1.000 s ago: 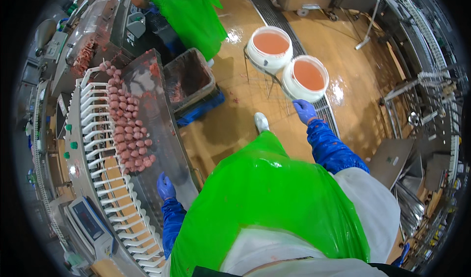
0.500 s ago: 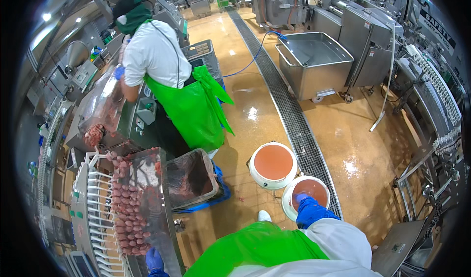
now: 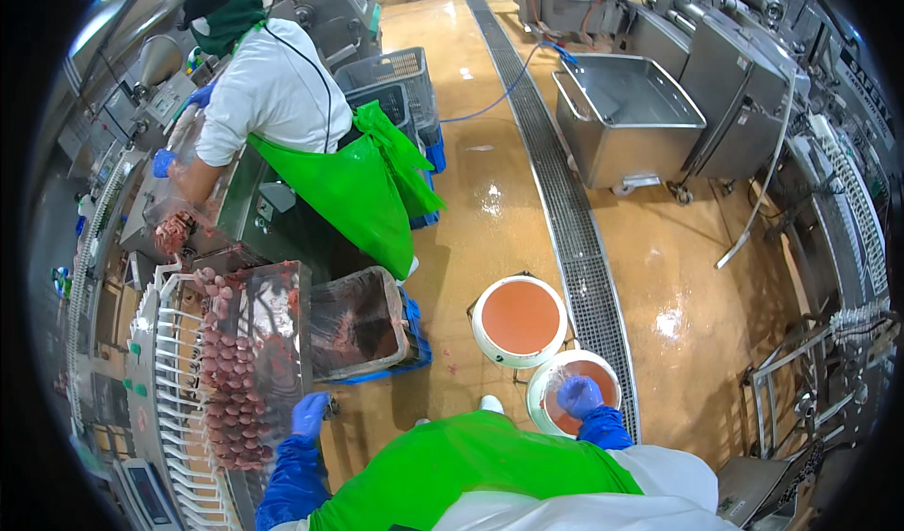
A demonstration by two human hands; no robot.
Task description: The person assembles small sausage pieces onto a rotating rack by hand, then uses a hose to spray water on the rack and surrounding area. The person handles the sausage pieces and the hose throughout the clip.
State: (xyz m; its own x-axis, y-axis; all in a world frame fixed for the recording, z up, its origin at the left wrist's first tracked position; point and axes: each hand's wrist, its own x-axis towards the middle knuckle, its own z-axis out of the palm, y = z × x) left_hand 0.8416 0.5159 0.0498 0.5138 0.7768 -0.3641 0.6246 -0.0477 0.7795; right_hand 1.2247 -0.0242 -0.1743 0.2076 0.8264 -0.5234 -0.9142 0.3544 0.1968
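Note:
My right hand (image 3: pixel 580 395), blue-gloved, is closed above the nearer white bucket (image 3: pixel 546 419) of reddish liquid. A translucent whitish thing (image 3: pixel 562 377) shows beside its fingers; its kind is unclear. My left hand (image 3: pixel 309 414), also blue-gloved, has its fingers stretched out by the right edge of the steel tray table (image 3: pixel 301 347). Nothing shows in it. Rows of pink-red sausage links (image 3: pixel 231 376) lie on that table, along a rack of white prongs (image 3: pixel 184 399).
A second white bucket (image 3: pixel 520 315) of reddish liquid stands just beyond. A lined bin (image 3: pixel 395 324) sits right of the table. A co-worker (image 3: pixel 292 107) in a green apron leans over a machine. A floor drain (image 3: pixel 556 192) runs past a steel tub cart (image 3: pixel 640 145).
My right hand has come up out of the nearer bucket's liquid, with the translucent thing now showing. My left hand has risen along the table edge. The co-worker leans farther over the machine.

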